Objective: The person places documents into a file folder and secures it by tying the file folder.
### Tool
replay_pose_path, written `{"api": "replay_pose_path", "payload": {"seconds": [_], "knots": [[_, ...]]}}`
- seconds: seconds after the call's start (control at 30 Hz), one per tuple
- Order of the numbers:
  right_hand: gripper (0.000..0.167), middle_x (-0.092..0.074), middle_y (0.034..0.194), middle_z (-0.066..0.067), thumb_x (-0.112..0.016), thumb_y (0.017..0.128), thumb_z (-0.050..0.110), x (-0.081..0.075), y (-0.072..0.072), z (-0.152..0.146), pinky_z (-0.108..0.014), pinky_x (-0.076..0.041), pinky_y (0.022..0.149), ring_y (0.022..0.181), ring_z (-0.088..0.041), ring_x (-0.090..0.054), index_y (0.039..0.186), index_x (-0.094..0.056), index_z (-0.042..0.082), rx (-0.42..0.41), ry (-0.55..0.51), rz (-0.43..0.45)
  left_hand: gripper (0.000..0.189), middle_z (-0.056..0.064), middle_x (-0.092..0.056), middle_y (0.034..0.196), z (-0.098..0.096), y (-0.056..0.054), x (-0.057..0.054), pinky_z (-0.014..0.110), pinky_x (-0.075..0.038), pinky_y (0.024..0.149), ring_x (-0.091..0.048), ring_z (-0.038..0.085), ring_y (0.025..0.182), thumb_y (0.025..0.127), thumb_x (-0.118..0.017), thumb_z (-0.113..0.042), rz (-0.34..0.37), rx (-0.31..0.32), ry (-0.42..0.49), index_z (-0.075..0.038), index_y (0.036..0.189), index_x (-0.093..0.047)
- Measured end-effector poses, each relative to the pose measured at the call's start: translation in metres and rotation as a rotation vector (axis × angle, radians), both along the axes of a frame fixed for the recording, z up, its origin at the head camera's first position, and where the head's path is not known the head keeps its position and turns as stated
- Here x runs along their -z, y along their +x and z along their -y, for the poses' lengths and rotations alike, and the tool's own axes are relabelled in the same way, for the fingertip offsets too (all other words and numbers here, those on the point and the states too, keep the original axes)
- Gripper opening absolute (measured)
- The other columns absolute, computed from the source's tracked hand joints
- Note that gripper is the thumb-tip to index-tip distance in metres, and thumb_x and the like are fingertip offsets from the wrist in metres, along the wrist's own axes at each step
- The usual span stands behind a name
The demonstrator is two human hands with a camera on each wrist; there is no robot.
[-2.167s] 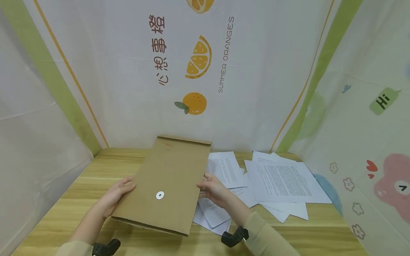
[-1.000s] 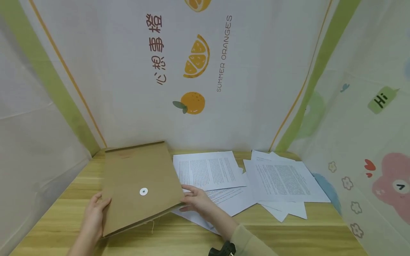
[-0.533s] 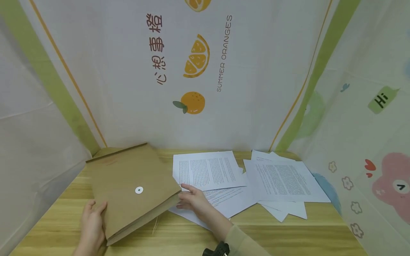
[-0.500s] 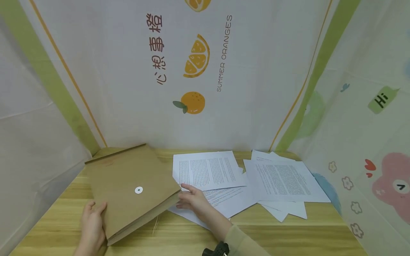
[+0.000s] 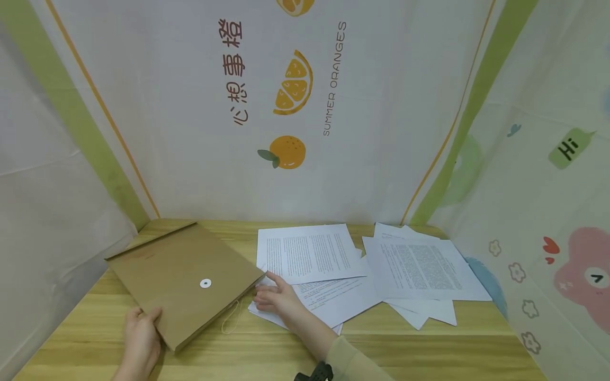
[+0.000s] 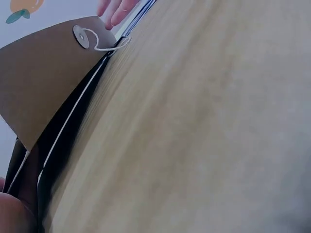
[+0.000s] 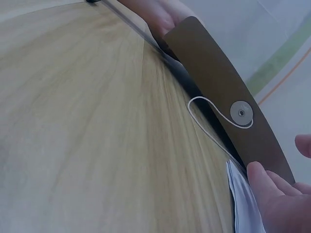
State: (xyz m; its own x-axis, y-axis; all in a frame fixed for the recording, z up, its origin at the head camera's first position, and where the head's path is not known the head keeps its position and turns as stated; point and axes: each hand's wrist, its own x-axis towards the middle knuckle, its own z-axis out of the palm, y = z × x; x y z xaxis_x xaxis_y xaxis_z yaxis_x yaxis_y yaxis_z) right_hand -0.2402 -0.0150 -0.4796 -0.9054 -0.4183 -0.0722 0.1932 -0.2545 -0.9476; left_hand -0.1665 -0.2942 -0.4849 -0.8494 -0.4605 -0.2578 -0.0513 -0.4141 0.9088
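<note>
A brown kraft-paper document envelope lies turned at the table's left, its near edge slightly raised. One white button disc shows on its upper face. Both wrist views show another disc on the flap beneath, with a loose white string. My left hand pinches the near left edge, thumb on top and the other fingers mostly hidden below. At the right corner, my right hand has its fingers extended against the envelope; in the right wrist view the thumb stands apart from it.
Loose printed sheets lie just right of the envelope, partly under the right hand. A second fanned pile of printed sheets is farther right. White printed curtains enclose the wooden table at the back and sides.
The envelope has moved left over the sheets, turned counterclockwise and come down lower, uncovering the middle pile. Both hands travelled with it; the right hand's fingers now lie looser at the corner.
</note>
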Motion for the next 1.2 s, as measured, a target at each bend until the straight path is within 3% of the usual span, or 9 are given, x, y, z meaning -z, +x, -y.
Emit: {"api": "replay_pose_path", "payload": {"seconds": [0.13, 0.2, 0.33, 0.4, 0.53, 0.7, 0.97, 1.13, 1.2], "knots": [[0.071, -0.056, 0.118, -0.027, -0.058, 0.087, -0.005, -0.001, 0.001, -0.002, -0.043, -0.053, 0.084, 0.1, -0.039, -0.063, 0.149, -0.025, 0.002, -0.006, 0.01, -0.02, 0.019, -0.011, -0.051, 0.099, 0.004, 0.0, 0.001, 0.018, -0.049, 0.077, -0.056, 0.0, 0.086, 0.101, -0.038, -0.004, 0.014, 0.058, -0.048, -0.008, 0.118, -0.03], [0.068, -0.057, 0.118, -0.026, -0.058, 0.088, -0.004, -0.001, 0.001, -0.002, -0.042, -0.053, 0.083, 0.099, -0.038, -0.063, 0.149, -0.028, 0.004, -0.019, 0.033, -0.05, 0.022, -0.009, -0.054, 0.093, 0.008, 0.001, 0.0, 0.02, -0.051, 0.076, -0.058, 0.0, 0.083, 0.1, -0.037, -0.003, 0.03, 0.119, -0.119, 0.003, 0.121, -0.033], [0.061, -0.058, 0.118, -0.024, -0.058, 0.09, 0.0, -0.003, 0.002, -0.002, -0.042, -0.054, 0.083, 0.099, -0.037, -0.063, 0.146, -0.034, 0.001, -0.052, 0.092, -0.109, 0.043, -0.002, -0.057, 0.09, 0.017, 0.003, -0.004, 0.024, -0.054, 0.073, -0.062, 0.003, 0.076, 0.101, -0.039, -0.007, 0.108, 0.246, -0.24, 0.024, 0.128, -0.027], [0.06, -0.058, 0.119, -0.023, -0.058, 0.09, 0.001, -0.003, 0.002, -0.002, -0.042, -0.054, 0.083, 0.1, -0.036, -0.063, 0.145, -0.035, 0.0, -0.068, 0.12, -0.129, 0.048, 0.001, -0.059, 0.087, 0.021, 0.004, -0.007, 0.026, -0.055, 0.07, -0.064, 0.006, 0.073, 0.101, -0.041, -0.01, 0.151, 0.29, -0.287, 0.028, 0.127, -0.027], [0.061, -0.058, 0.122, -0.02, -0.06, 0.088, 0.003, -0.003, 0.001, -0.001, -0.038, -0.054, 0.082, 0.101, -0.03, -0.063, 0.145, -0.036, 0.0, -0.077, 0.199, -0.163, 0.045, 0.005, -0.061, 0.077, 0.027, 0.006, -0.012, 0.029, -0.057, 0.063, -0.065, 0.013, 0.065, 0.099, -0.045, -0.014, 0.237, 0.323, -0.38, 0.026, 0.119, -0.037], [0.062, -0.057, 0.124, -0.016, -0.063, 0.088, 0.007, -0.006, -0.001, -0.001, -0.034, -0.054, 0.082, 0.106, -0.027, -0.06, 0.144, -0.037, 0.001, -0.069, 0.308, -0.236, 0.039, 0.01, -0.061, 0.068, 0.03, 0.007, -0.016, 0.03, -0.057, 0.059, -0.065, 0.018, 0.056, 0.098, -0.045, -0.016, 0.281, 0.364, -0.469, 0.021, 0.107, -0.039], [0.055, -0.053, 0.126, -0.01, -0.064, 0.089, 0.017, -0.009, -0.003, -0.003, -0.04, -0.048, 0.09, 0.111, -0.028, -0.055, 0.14, -0.047, 0.006, -0.027, 0.593, -0.458, 0.035, 0.011, -0.06, 0.058, 0.034, 0.008, -0.021, 0.034, -0.056, 0.051, -0.063, 0.022, 0.05, 0.093, -0.047, -0.017, 0.313, 0.409, -0.686, 0.014, 0.077, -0.052], [0.054, -0.047, 0.13, -0.01, -0.063, 0.089, 0.019, -0.01, -0.005, -0.006, -0.045, -0.042, 0.098, 0.12, -0.031, -0.047, 0.14, -0.047, 0.008, -0.01, 0.682, -0.551, 0.04, 0.006, -0.055, 0.047, 0.034, 0.007, -0.026, 0.032, -0.053, 0.044, -0.058, 0.018, 0.042, 0.088, -0.052, -0.02, 0.34, 0.441, -0.899, 0.001, 0.054, -0.055], [0.054, -0.044, 0.135, -0.008, -0.062, 0.09, 0.019, -0.01, -0.005, -0.007, -0.045, -0.042, 0.099, 0.124, -0.03, -0.044, 0.141, -0.047, 0.009, -0.018, 0.705, -0.573, 0.04, 0.003, -0.052, 0.045, 0.035, 0.006, -0.028, 0.031, -0.05, 0.043, -0.054, 0.017, 0.04, 0.086, -0.054, -0.022, 0.344, 0.464, -1.043, -0.004, 0.051, -0.052]]}}
